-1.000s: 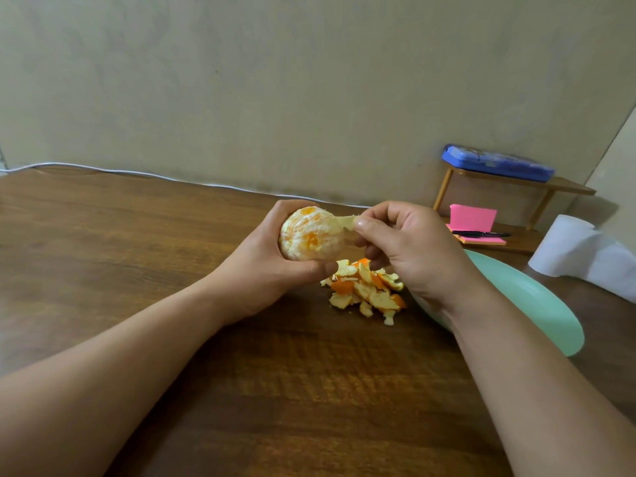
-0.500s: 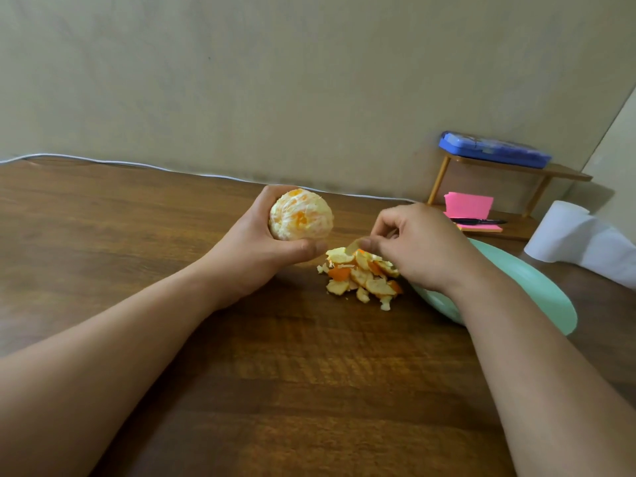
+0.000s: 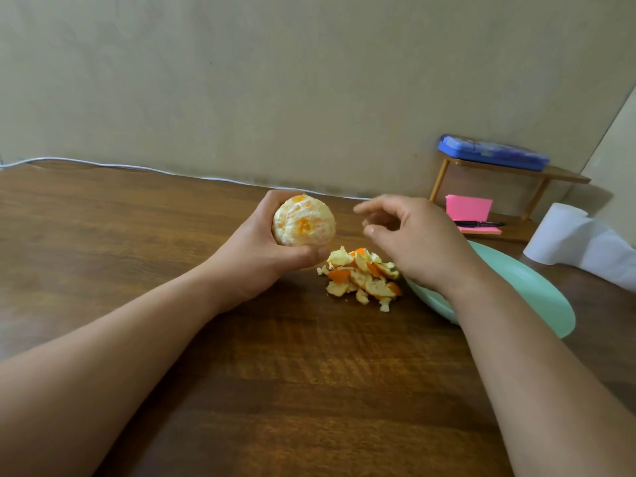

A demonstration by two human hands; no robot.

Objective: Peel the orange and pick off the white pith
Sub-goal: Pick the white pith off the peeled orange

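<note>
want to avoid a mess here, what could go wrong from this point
The orange sits bare in the grip of the left hand, with white pith across it; squeezing harder while picking could burst a segment. The peel pile lies on the table beside the green plate, not on it, so the right hand might scatter scraps.

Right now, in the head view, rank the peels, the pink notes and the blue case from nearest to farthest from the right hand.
1. Peels: heaped just below the right hand, slightly to its left.
2. Pink notes: farther back, to the hand's right.
3. Blue case: farthest back, raised above the notes.
</note>
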